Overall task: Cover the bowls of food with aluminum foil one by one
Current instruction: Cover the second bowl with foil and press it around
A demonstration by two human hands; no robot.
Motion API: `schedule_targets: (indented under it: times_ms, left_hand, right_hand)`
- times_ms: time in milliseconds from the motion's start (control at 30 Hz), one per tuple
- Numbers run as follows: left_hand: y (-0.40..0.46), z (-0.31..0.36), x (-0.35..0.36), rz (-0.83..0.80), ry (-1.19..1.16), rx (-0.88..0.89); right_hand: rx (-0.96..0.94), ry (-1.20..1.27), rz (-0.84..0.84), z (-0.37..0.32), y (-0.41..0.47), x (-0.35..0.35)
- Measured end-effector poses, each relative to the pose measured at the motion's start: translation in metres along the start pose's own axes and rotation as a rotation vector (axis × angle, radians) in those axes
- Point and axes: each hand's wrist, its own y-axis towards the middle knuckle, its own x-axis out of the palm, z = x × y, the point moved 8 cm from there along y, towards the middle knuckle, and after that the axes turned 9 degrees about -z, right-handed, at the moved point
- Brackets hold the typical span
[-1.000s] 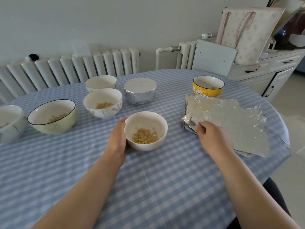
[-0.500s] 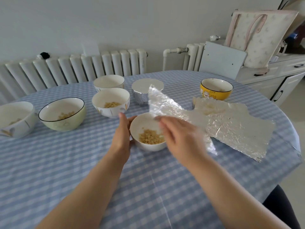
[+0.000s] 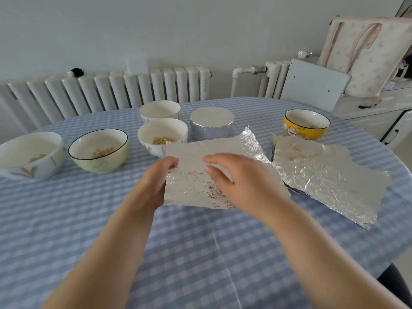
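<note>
A round table under a blue-and-white checked cloth stood before a pale wall lined with white radiators; right of the table sat a white cabinet with a pink-handled tote bag on top and a grey board leaning against it.

Six bowls could be counted, taking the foil-wrapped bowl at the table's far middle as the marker. Far left of it was a white patterned bowl, then a pale green bowl, both holding a little yellowish food. Just left of the wrapped bowl stood two white bowls: a farther one, its contents out of sight, and a nearer one with food. Well to its right was a yellow bowl. Only one of the six was covered.

In front of the wrapped bowl, one foil sheet was spread between two hands; whatever lay beneath it could not be seen. The left hand pinched the sheet's left edge, thumb on top, fingers curled beneath. The right hand, slightly blurred, lay over the sheet's right part, fingers loosely extended and slightly spread; whether it gripped the foil could not be told. Right of both, a stack of crumpled foil sheets lay flat on the cloth, their number unclear.
</note>
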Motion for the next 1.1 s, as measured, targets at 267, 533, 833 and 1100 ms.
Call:
schedule_targets:
  times_ms: [267,533,833,1100]
  left_hand:
    - [-0.004,0.005,0.002,-0.04,0.096,0.004]
    - [-0.006,0.05,-0.009,0.134,0.658,0.37]
    - [-0.029,0.055,0.082,-0.201,1.626,0.458]
    - [-0.003,0.008,0.082,-0.258,1.801,0.388]
  right_hand:
    - [0.105,-0.298,-0.498,0.047,0.012,0.04]
    - [0.136,-0.302,-0.53,0.044,0.008,0.05]
    - [0.12,-0.326,-0.535,0.041,0.011,0.05]
    - [0.148,-0.286,-0.541,0.05,0.013,0.05]
